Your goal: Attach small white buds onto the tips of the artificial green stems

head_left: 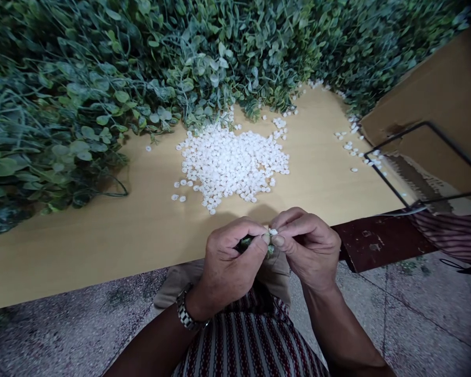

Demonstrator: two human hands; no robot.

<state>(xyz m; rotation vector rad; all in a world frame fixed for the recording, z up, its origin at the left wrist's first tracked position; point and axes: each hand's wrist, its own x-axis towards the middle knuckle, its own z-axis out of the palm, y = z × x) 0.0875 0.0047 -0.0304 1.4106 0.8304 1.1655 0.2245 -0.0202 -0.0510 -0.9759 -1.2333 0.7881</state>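
My left hand [230, 262] and my right hand [308, 243] meet in front of the near edge of the wooden table [102, 230], fingertips pinched together. Between the fingertips sits a small white round piece [273, 231]. A green sprig [246, 242] shows inside my left hand's closed fingers. A metal wristwatch [185, 313] is on my left wrist. A heap of the same white pieces [231, 162] lies on the table just beyond my hands.
Piles of artificial green leafy sprigs [82, 94] cover the far and left parts of the table. A cardboard box [435, 104] and a black wire frame [424, 162] stand at the right. Loose white pieces [357, 146] are scattered near the box. Speckled floor lies below.
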